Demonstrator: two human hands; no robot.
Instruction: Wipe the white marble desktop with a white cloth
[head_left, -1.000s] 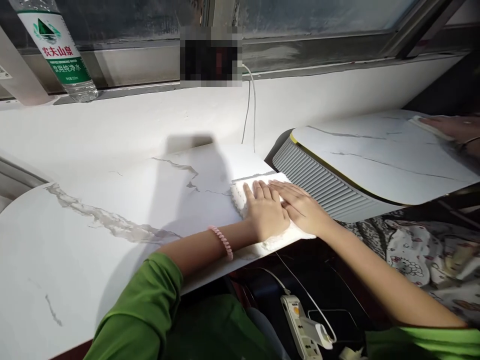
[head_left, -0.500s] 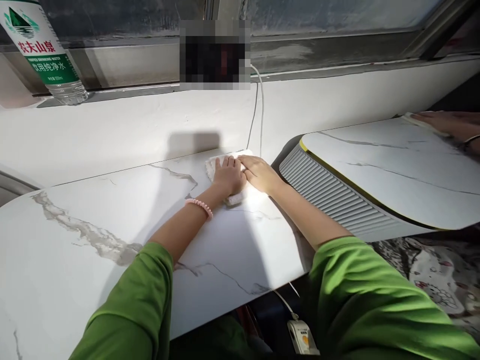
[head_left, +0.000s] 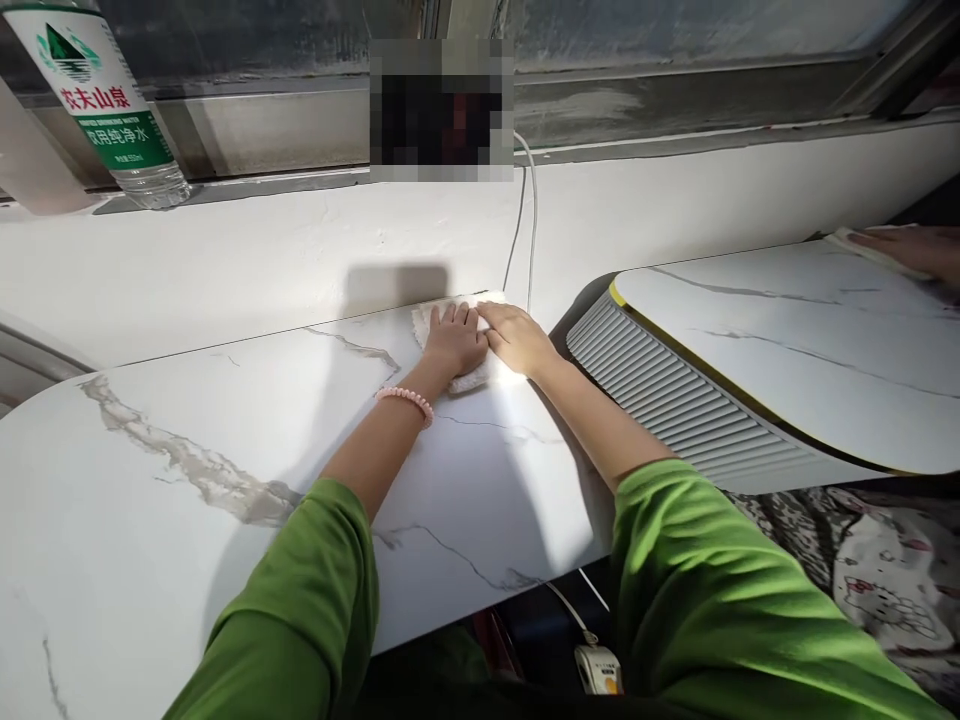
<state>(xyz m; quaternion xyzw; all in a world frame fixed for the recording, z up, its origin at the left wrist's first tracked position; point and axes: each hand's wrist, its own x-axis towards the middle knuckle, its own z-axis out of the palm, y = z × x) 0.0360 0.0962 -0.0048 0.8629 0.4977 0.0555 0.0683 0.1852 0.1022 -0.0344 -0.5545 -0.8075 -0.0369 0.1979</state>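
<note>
A folded white cloth [head_left: 470,381] lies at the far edge of a white marble-patterned tabletop [head_left: 225,430], close to the wall. My left hand [head_left: 457,340], with a pink beaded bracelet [head_left: 406,400] on its wrist, presses flat on the cloth, fingers spread. Beside it my right hand [head_left: 519,338] rests flat on the cloth's right part, its fingers stretched out and touching or nearly touching the left hand. Parts of the cloth are hidden beneath both hands.
A water bottle [head_left: 112,110] stands on the window ledge. Cables [head_left: 533,230] hang down the wall. To the right is a second marble-patterned top [head_left: 787,340] with a ribbed side, where another person's hand [head_left: 911,248] rests on a cloth. A power strip [head_left: 598,668] sits below the front edge.
Both hands and the cloth have shifted slightly toward the wall, and the cloth's near edge has moved back. The view has turned a little left.
</note>
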